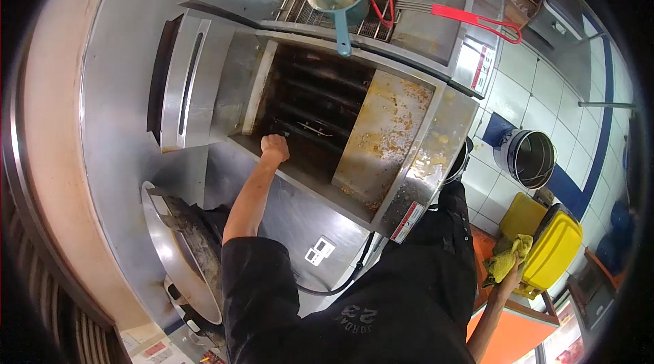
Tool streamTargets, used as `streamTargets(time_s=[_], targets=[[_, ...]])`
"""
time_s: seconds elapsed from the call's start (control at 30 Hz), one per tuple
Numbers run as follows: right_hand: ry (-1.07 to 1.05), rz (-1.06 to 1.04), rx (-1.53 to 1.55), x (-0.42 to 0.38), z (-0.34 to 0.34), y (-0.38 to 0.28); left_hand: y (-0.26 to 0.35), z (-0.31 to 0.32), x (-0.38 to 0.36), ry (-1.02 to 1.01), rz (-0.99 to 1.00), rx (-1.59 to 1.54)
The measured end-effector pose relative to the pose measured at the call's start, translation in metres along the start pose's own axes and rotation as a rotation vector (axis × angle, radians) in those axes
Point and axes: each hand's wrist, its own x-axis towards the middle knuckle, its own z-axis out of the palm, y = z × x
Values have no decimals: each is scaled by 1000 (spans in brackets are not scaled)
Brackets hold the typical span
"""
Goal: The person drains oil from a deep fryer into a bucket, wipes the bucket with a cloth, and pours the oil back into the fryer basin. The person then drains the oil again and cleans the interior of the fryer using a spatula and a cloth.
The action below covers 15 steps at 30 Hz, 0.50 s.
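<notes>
My left hand (274, 149) is closed in a fist over the near edge of an open deep fryer vat (306, 91); whatever it may hold is hidden. Dark tubes run across the vat's inside, and a thin pale piece (315, 129) shows low among them. Beside the tubes, a greasy metal plate (381, 136) is spotted with brown crumbs. Out to the right, my right hand (516, 270) grips a crumpled yellow cloth (503, 265) close to a yellow bin (555, 248).
A blue-green long-handled dipper (344, 6) sits on wire racks beyond the vat. Two red-handled fryer baskets (470, 17) lie alongside it. An open metal bucket (531, 158) stands on the white tiled floor (507, 91). At left is a large round metal pan (174, 248).
</notes>
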Motion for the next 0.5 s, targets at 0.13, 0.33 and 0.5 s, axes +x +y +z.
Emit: streamTargets(time_s=[0.13,0.33,0.5], targets=[[8,7,2,9,-7,5,25,13,-14,62,52,-71],[5,20,70,-6,12,-18,74,13,-28,49,112,-147],[-8,23,64,-1,8,-15,67,15,-35,102,125,-150]])
